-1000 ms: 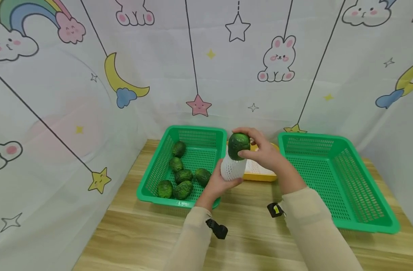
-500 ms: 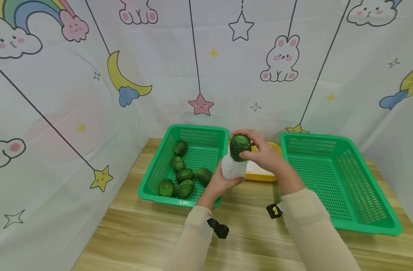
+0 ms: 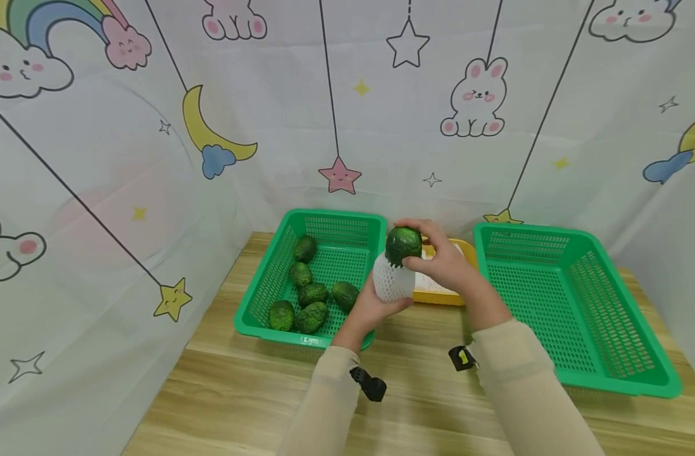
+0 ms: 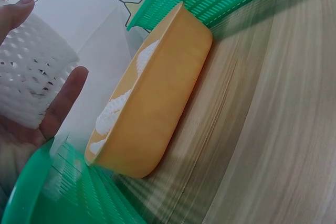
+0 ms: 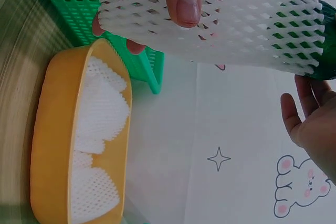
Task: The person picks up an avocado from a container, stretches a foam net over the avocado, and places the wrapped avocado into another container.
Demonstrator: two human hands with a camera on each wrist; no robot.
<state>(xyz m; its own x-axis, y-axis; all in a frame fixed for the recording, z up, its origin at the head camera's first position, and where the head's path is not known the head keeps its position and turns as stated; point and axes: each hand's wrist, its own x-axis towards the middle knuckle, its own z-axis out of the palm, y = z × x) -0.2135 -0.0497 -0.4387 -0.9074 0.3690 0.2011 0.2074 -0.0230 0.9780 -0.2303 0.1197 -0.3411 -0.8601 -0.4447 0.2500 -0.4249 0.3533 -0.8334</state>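
A dark green, wrinkled avocado (image 3: pixel 403 244) is pinched between thumb and fingers of my right hand (image 3: pixel 447 263). Its lower end sits inside the mouth of a white foam net sleeve (image 3: pixel 393 284), and green shows through the mesh in the right wrist view. My left hand (image 3: pixel 369 310) grips the sleeve from below, its thumb (image 5: pixel 184 6) lying across the mesh. Beyond the avocado, the rest of the sleeve hangs slack. In the left wrist view the avocado is hidden.
Several avocados (image 3: pixel 312 316) lie in the left green basket (image 3: pixel 246 326). Behind my hands stands a yellow tray (image 4: pixel 157 103) with more white foam nets (image 5: pixel 102 114). A second green basket (image 3: pixel 547 316) is at the right on the wooden table (image 3: pixel 416 392).
The sleeve's edge has come up round the avocado's lower end, and the net looks wider there. Both hands stay nearly in place; the head view has shifted slightly.
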